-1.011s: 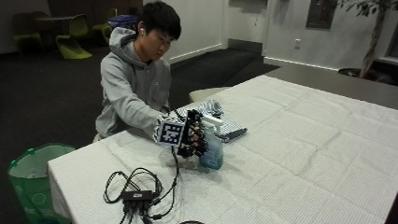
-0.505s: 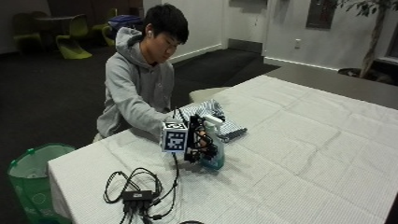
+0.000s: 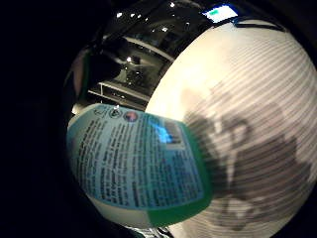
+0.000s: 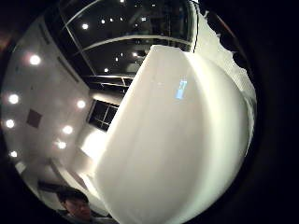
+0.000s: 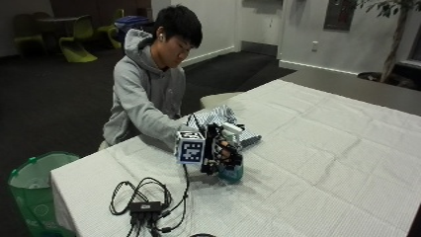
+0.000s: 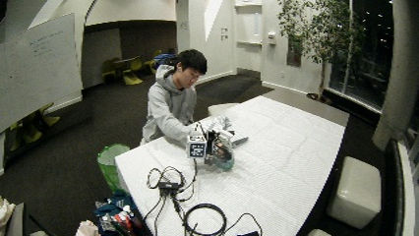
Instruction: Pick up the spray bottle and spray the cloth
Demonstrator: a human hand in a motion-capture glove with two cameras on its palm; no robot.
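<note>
The spray bottle stands on the table near the edge where the person sits, its teal lower body showing below the gloved right hand and its white trigger head rising above it. The hand is wrapped round the bottle's neck and upper body, so its fingers are curled on the bottle; how each finger lies, and whether one is on the trigger, cannot be told. The little finger side palm view shows the bottle's printed blue and green label close against the palm, with the white table covering and a dark shadow beyond it. In the thumb side palm view, the white upper part of the bottle fills most of the field.

The cloth, a checked piece, lies crumpled on the table just behind the bottle, toward the person's chest. A black box with coiled cables sits nearer the table's corner, apart from both, and a green bin stands on the floor beside the table.

The step in hand looks like the grasp itself: the bottle seems either resting on the table or barely off it. The next move calls for lifting it, turning the nozzle toward the cloth, and getting a finger on the trigger to squeeze.
</note>
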